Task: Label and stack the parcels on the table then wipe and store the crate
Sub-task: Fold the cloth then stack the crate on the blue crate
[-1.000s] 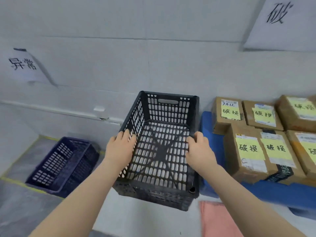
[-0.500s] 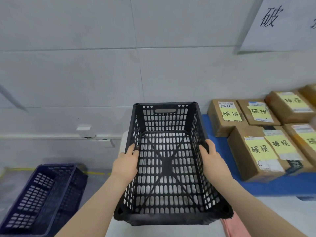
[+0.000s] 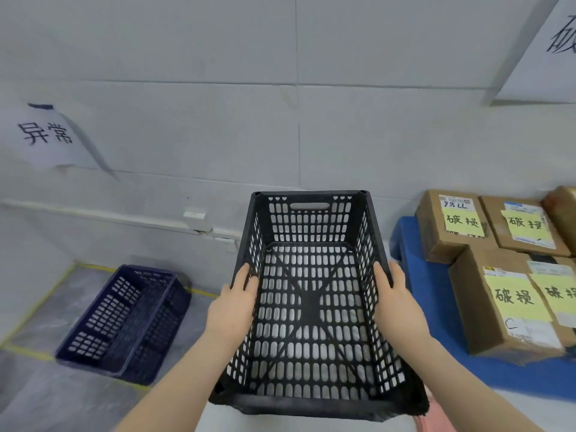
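From the head view, a black crate [image 3: 308,226] of open plastic mesh sits in the middle of the scene, its long sides running near to far and its inside empty. The left hand [image 3: 232,307] has its grip closed on the crate's left wall, fingers curled over the rim. The right hand [image 3: 399,304] grips the right wall in the same way, opposite it. A pale surface shows through the mesh floor; whether the crate rests on it cannot be told.

To the right, a blue-topped bench [image 3: 420,294] carries brown cardboard parcels [image 3: 452,226] packed side by side, each bearing a yellow note [image 3: 516,299] with handwritten characters. A pink cloth [image 3: 436,419] peeks out beside the crate's near right corner.

To the left, a dark blue crate [image 3: 124,322] lies on the floor [image 3: 37,394] within yellow tape lines. A paper sign [image 3: 46,138] hangs on the grey wall [image 3: 218,120] above it.
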`<act>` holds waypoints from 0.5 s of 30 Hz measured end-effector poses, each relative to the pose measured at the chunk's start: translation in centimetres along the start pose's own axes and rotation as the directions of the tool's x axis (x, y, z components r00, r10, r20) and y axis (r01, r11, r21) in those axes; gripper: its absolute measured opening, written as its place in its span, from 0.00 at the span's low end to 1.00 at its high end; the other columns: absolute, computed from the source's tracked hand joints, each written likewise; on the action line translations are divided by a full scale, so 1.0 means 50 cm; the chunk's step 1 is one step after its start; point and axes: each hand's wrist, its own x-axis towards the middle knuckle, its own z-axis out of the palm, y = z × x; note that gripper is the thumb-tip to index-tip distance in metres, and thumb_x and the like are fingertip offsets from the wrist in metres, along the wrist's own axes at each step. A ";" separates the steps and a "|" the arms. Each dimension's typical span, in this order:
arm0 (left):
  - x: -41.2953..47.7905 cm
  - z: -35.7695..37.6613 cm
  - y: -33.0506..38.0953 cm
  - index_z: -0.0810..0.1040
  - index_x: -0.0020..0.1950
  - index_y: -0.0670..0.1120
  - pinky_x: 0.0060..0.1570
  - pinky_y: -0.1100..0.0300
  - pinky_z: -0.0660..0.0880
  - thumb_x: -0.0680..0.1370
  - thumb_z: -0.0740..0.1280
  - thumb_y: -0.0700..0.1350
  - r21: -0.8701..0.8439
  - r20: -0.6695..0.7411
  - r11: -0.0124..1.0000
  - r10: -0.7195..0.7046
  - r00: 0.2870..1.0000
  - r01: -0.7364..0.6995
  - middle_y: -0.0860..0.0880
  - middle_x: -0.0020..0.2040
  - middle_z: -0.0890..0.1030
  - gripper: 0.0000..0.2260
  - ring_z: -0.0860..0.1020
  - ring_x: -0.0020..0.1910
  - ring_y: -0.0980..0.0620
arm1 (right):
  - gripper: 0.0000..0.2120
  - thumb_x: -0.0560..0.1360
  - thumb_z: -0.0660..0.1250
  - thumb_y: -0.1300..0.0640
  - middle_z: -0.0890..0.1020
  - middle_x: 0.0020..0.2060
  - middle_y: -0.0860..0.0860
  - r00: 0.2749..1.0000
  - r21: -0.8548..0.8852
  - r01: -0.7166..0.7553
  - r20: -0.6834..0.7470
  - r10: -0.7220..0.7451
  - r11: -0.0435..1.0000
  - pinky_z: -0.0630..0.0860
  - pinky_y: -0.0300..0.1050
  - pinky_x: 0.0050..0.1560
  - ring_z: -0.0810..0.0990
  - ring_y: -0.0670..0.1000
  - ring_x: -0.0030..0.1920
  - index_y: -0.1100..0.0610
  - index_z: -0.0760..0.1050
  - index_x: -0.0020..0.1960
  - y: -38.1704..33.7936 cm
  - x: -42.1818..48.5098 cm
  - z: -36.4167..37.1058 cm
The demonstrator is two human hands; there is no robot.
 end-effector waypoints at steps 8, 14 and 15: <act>-0.034 0.001 -0.022 0.46 0.78 0.49 0.49 0.51 0.78 0.77 0.63 0.39 -0.117 0.042 0.963 -0.239 0.970 0.243 0.44 0.78 0.41 0.35 0.78 0.52 0.45 | 0.35 0.75 0.63 0.59 0.59 0.69 0.55 0.989 0.032 0.134 0.053 -0.135 0.991 0.69 0.43 0.35 0.71 0.52 0.34 0.51 0.48 0.76 -0.028 0.024 0.001; -0.114 -0.003 -0.110 0.46 0.78 0.48 0.44 0.53 0.75 0.77 0.61 0.38 -0.095 0.044 0.932 -0.348 0.936 0.351 0.43 0.77 0.46 0.34 0.78 0.52 0.42 | 0.33 0.75 0.63 0.61 0.60 0.68 0.54 0.949 0.086 0.302 0.070 -0.308 0.949 0.72 0.44 0.37 0.69 0.51 0.36 0.52 0.50 0.74 -0.123 0.000 0.016; -0.131 -0.007 -0.136 0.46 0.78 0.48 0.43 0.53 0.74 0.77 0.61 0.38 -0.086 0.037 0.923 -0.374 0.927 0.376 0.42 0.77 0.47 0.34 0.78 0.52 0.41 | 0.33 0.74 0.64 0.61 0.60 0.68 0.54 0.938 0.093 0.331 0.080 -0.338 0.939 0.75 0.45 0.39 0.72 0.53 0.38 0.52 0.50 0.74 -0.152 -0.003 0.020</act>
